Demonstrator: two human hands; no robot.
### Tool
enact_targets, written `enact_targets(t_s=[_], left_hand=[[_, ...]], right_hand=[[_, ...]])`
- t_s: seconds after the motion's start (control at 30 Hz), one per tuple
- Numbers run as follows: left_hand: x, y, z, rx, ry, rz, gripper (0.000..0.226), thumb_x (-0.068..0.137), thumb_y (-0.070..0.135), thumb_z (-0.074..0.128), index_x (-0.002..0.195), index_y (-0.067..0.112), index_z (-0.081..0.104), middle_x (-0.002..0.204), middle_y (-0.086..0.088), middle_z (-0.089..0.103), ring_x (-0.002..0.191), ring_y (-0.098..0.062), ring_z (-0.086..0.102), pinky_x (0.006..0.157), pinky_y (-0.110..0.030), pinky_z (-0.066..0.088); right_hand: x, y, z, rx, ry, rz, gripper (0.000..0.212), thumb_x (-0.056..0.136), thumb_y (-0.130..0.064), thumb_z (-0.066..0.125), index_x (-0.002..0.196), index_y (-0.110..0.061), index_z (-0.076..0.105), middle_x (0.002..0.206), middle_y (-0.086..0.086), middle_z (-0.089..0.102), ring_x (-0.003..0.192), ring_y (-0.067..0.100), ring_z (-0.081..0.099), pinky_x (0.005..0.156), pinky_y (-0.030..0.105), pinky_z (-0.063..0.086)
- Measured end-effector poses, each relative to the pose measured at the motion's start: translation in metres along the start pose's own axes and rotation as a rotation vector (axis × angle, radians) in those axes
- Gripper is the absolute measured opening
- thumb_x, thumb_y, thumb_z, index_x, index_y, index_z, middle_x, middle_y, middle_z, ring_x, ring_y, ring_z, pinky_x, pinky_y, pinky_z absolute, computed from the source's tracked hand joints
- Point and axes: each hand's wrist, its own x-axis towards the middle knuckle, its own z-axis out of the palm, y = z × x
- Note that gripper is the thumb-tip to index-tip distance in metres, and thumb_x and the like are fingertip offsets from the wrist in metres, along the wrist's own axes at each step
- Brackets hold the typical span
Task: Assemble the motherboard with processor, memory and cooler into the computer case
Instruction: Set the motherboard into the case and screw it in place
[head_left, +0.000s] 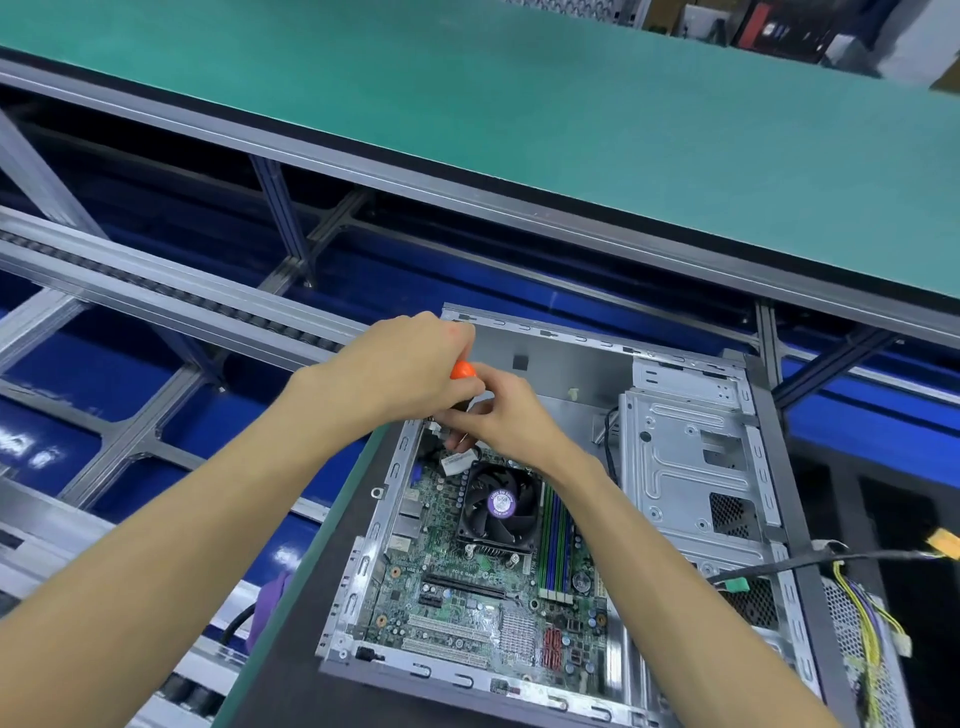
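Left grip (410, 364) curls round the orange screwdriver (462, 371); right grip (501, 415) pinches its shaft, both just beyond the cooler (498, 506) on the motherboard (467, 597).

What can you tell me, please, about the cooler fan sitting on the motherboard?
The black square-framed cooler fan lies flat on the green motherboard inside the open grey metal computer case. It has dark curved blades, a round purple hub sticker and silvery fins beneath its near edge. Green and blue memory slots run along its right side. Neither hand touches it.
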Motion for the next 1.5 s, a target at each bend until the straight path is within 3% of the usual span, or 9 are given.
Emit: enact_targets(t_s=[0.13,0.27,0.4,0.6,0.87,1.03,1.13,1.33,1.5], left_hand=[[-0.003,0.003,0.006,-0.102,0.082,-0.012,0.044,0.085,0.075,0.043,0.099,0.033,0.051,0.081,0.01,0.061,0.071,-0.013,0.058,0.061,-0.033,0.039],[-0.005,0.008,0.006,-0.422,0.101,-0.044,0.044,0.089,0.074,0.034,0.104,0.036,0.05,0.091,0.011,0.064,0.073,-0.011,0.061,0.065,-0.035,0.049],[-0.012,0.025,0.002,-0.719,0.148,0.054,0.037,0.093,0.067,0.042,0.101,0.035,0.056,0.087,0.012,0.064,0.075,-0.01,0.062,0.067,-0.037,0.05],[-0.026,0.073,-0.004,-0.923,0.19,0.253,0.016,0.1,0.041,0.051,0.104,0.027,0.058,0.087,0.003,0.064,0.072,-0.017,0.064,0.071,-0.042,0.053],[-0.048,0.157,0.018,-0.906,0.005,0.442,0.014,0.097,0.02,0.056,0.097,0.033,0.061,0.087,0.001,0.063,0.071,-0.023,0.063,0.072,-0.042,0.055],[-0.073,0.222,0.036,-0.871,-0.142,0.545,0.024,0.096,0.013,0.052,0.092,0.035,0.062,0.079,0.007,0.062,0.068,-0.015,0.06,0.059,-0.027,0.048],[-0.091,0.262,0.049,-0.848,-0.195,0.603,0.022,0.095,0.012,0.054,0.091,0.03,0.065,0.069,0.013,0.059,0.059,-0.006,0.051,0.055,-0.017,0.04],[-0.129,0.337,0.091,-0.759,-0.35,0.664,0.019,0.09,0.007,0.056,0.09,0.021,0.068,0.075,0.0,0.068,0.064,-0.011,0.056,0.064,-0.024,0.045],[-0.136,0.379,0.157,-0.461,-0.5,0.671,0.015,0.088,0.016,0.059,0.095,0.022,0.071,0.075,0.013,0.065,0.071,-0.008,0.06,0.068,-0.023,0.045]], right_hand=[[-0.002,-0.003,-0.004,-0.075,0.068,-0.029,0.012,0.091,-0.013,0.072,0.102,-0.014,0.066,0.082,0.012,0.074,0.065,0.031,0.074,0.06,0.048,0.06],[-0.015,-0.02,-0.011,-0.087,0.232,-0.085,0.025,0.088,-0.017,0.071,0.097,-0.04,0.066,0.075,-0.003,0.07,0.053,0.02,0.07,0.048,0.029,0.051],[-0.046,-0.037,-0.025,-0.142,0.363,-0.113,0.026,0.09,-0.022,0.075,0.115,-0.018,0.069,0.073,-0.01,0.065,0.051,0.015,0.063,0.05,0.033,0.052],[-0.116,-0.065,-0.051,0.126,0.667,-0.137,0.016,0.095,-0.017,0.069,0.109,-0.009,0.065,0.084,0.027,0.068,0.051,0.019,0.058,0.044,0.028,0.045],[-0.252,-0.069,-0.102,0.345,1.049,-0.169,0.02,0.094,-0.025,0.061,0.1,-0.009,0.052,0.089,0.017,0.074,0.042,0.015,0.045,0.039,0.021,0.035],[-0.334,-0.047,-0.116,0.375,1.167,-0.127,0.02,0.094,-0.03,0.059,0.075,-0.024,0.059,0.077,0.013,0.069,0.037,0.013,0.034,0.039,0.017,0.027],[-0.378,-0.028,-0.115,0.383,1.238,-0.067,0.018,0.092,-0.031,0.061,0.081,-0.02,0.054,0.075,0.013,0.069,0.037,0.013,0.032,0.039,0.017,0.024],[-0.447,0.016,-0.109,0.322,1.306,0.021,0.013,0.092,-0.025,0.06,0.084,-0.018,0.054,0.07,0.01,0.067,0.041,0.011,0.037,0.038,0.017,0.028],[-0.486,0.064,-0.101,0.203,1.304,0.084,0.013,0.091,-0.029,0.063,0.083,-0.02,0.057,0.073,0.009,0.071,0.05,0.009,0.053,0.051,0.015,0.04]])
